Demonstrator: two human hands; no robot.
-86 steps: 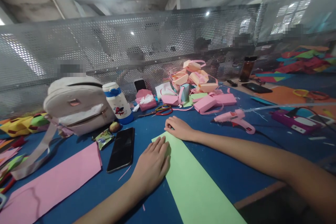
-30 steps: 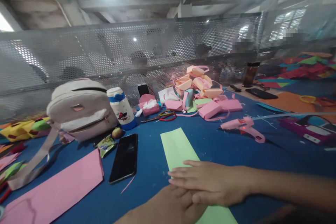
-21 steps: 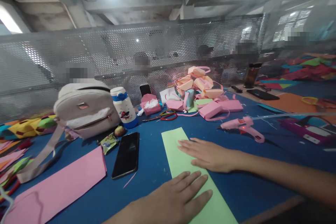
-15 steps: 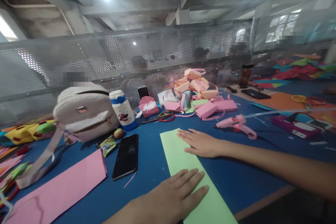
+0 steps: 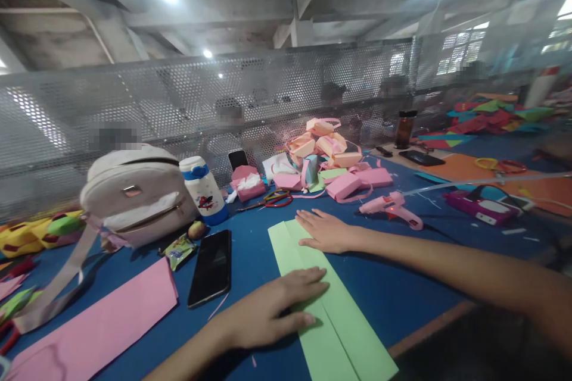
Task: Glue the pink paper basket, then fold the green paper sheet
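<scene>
A long strip of light green paper (image 5: pixel 342 309) lies on the blue table, with a lengthwise fold or edge running down its middle. My left hand (image 5: pixel 286 303) rests on the near half of the strip, palm down, fingers stretched out and thumb apart. Farther along, my right hand (image 5: pixel 324 231) lies flat over the far end of the paper, its fingers extended. Neither hand grips anything. To the left is a folded pink paper sheet (image 5: pixel 102 327), and a black phone (image 5: pixel 210 268) lies between it and the green strip.
A pink glue gun (image 5: pixel 391 209) lies right of my right hand. Behind are scissors (image 5: pixel 274 197), a heap of folded paper boxes (image 5: pixel 333 152), a white bottle (image 5: pixel 204 190) and a white backpack (image 5: pixel 138 196). A purple device (image 5: pixel 482 208) sits at right. A perforated metal screen (image 5: pixel 268 80) stands behind.
My left hand has moved farther up the green strip, and the lengthwise line on the paper now shows. My right hand stays at the far end. The view has turned slightly right.
</scene>
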